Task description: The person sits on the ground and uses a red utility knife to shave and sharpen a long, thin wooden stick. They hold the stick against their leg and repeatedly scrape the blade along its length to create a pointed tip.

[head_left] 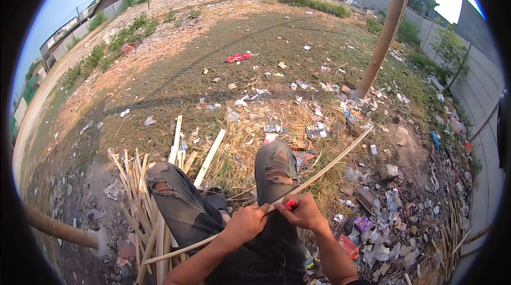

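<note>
A long, thin bamboo strip point(340, 156) slants across my lap, its far end up to the right and its near end down at the left. My left hand point(246, 225) is closed around it over my thighs. Close beside it, my right hand point(304, 212) is closed on a small red object point(290, 204), held against the strip. The fingers cover most of that red object, so its kind cannot be made out. My knees are bent in torn dark trousers point(199, 213) under the hands.
A pile of split bamboo strips point(143, 200) lies left of my legs. Litter point(388, 205) covers the ground at right. A wooden post point(383, 35) stands ahead to the right, another point(64, 229) at lower left. A concrete wall point(479, 98) runs along the right.
</note>
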Available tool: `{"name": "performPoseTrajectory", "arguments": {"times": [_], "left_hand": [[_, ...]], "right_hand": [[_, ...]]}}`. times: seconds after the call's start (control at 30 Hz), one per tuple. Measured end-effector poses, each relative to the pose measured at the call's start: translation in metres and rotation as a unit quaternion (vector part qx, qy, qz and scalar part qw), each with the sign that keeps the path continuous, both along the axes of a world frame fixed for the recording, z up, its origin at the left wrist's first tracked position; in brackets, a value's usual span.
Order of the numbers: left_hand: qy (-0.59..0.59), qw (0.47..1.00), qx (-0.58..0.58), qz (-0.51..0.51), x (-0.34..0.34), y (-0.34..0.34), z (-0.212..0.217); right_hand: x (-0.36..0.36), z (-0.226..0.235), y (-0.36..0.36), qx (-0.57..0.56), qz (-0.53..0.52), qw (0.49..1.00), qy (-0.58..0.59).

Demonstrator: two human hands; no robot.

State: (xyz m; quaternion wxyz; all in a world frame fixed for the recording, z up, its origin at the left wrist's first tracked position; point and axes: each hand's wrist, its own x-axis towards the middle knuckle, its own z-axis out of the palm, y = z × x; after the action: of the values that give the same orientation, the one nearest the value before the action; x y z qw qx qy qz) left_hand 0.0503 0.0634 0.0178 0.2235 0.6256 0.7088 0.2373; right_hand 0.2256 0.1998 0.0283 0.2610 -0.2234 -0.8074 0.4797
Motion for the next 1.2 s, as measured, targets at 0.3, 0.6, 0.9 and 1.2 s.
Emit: {"name": "performPoseTrajectory", "arguments": {"times": [0.3,0.6,0.9,1.2], "left_hand": [[-0.138,0.987,0.048,-0.068,-0.022,0.010,-0.007],[-0.025,0.998,0.049,-0.006,-0.011,0.001,-0.005],[0.046,0.997,0.041,0.049,0.017,-0.004,0.002],[0.046,0.997,0.035,0.043,0.017,-0.002,0.002]], "right_hand": [[0.006,-0.003,0.002,-0.105,0.117,0.985,0.070],[0.049,0.029,0.029,0.005,-0.223,0.966,-0.131],[0.032,0.014,-0.015,-0.012,-0.198,0.952,-0.233],[0.027,-0.001,-0.012,-0.045,-0.179,0.962,-0.201]]}}
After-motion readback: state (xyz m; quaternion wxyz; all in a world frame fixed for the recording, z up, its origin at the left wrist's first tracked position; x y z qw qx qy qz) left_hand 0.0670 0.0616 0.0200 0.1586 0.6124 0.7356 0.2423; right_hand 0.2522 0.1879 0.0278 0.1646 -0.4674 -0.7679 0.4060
